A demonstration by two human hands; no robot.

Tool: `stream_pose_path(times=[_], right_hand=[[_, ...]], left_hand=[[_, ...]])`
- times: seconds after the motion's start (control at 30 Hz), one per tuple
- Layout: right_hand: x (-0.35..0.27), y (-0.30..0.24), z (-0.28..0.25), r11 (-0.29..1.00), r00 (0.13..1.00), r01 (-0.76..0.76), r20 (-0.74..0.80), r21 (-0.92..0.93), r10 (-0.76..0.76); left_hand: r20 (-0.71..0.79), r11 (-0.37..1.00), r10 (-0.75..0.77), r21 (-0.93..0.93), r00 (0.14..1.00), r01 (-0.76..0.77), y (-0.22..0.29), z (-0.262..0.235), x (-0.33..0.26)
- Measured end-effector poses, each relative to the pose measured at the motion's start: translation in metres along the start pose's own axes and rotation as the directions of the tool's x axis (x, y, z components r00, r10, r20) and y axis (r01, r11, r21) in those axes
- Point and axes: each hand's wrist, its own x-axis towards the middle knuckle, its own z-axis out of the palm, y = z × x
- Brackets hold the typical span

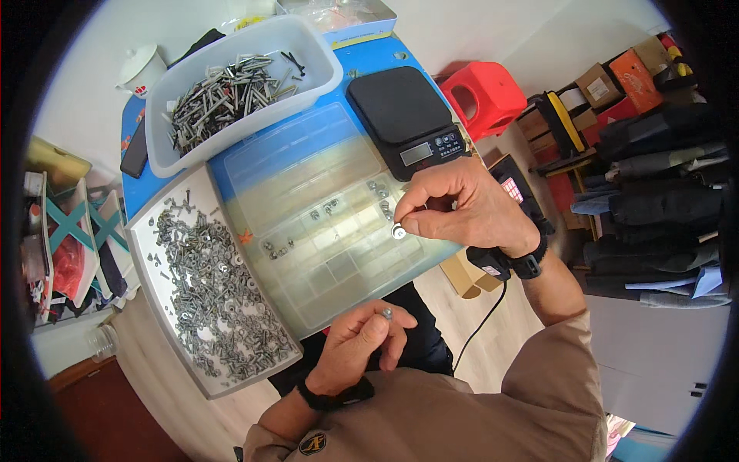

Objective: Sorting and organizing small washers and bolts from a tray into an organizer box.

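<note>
My right hand [462, 208] is closed in a pinch on a small round silver washer [399, 231], held over the right part of a clear plastic compartment box [308, 289]. Several small metal fasteners [329, 208] sit in a few of its compartments. My left hand [358, 339] is below the box's near edge, its fingers curled around a small silver fastener [387, 313]; whether it is a nut or a bolt is too small to tell. To the left, a white tray [146, 231] holds a spread of mixed screws, nuts and washers [212, 285].
A white tub [327, 65] of long screws stands at the back left, beside a dark phone [135, 154]. A black digital scale [396, 108] is behind my right hand. Beyond the blue table are a red stool [493, 96] and shelves of boxes and clothes [654, 192].
</note>
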Motion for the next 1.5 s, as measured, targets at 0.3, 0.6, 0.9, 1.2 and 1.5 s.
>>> stream_pose_path(times=[0.3,0.6,0.9,1.2,1.5], right_hand=[[-0.027,-0.007,0.015,1.0,1.0,0.0,0.03,0.014,0.0],[-0.032,-0.003,0.027,0.978,0.99,0.102,0.11,-0.184,-0.083],[-0.028,0.026,0.037,0.976,0.972,0.172,0.183,-0.13,-0.146],[-0.025,0.031,0.039,0.953,0.946,0.278,0.206,-0.122,-0.25],[-0.026,0.037,0.039,0.897,0.876,0.439,0.25,-0.054,-0.413]], left_hand=[[-0.111,0.995,0.08,-0.046,0.991,-0.085,0.005,0.012,0.013],[-0.136,1.0,0.014,-0.02,0.991,-0.017,-0.002,0.013,0.016],[-0.12,0.988,-0.1,-0.131,0.988,0.084,-0.004,0.001,0.018],[-0.154,0.967,-0.226,-0.155,0.962,0.202,0.009,-0.003,0.013],[-0.169,0.954,-0.267,-0.184,0.949,0.236,0.019,-0.001,0.008]])
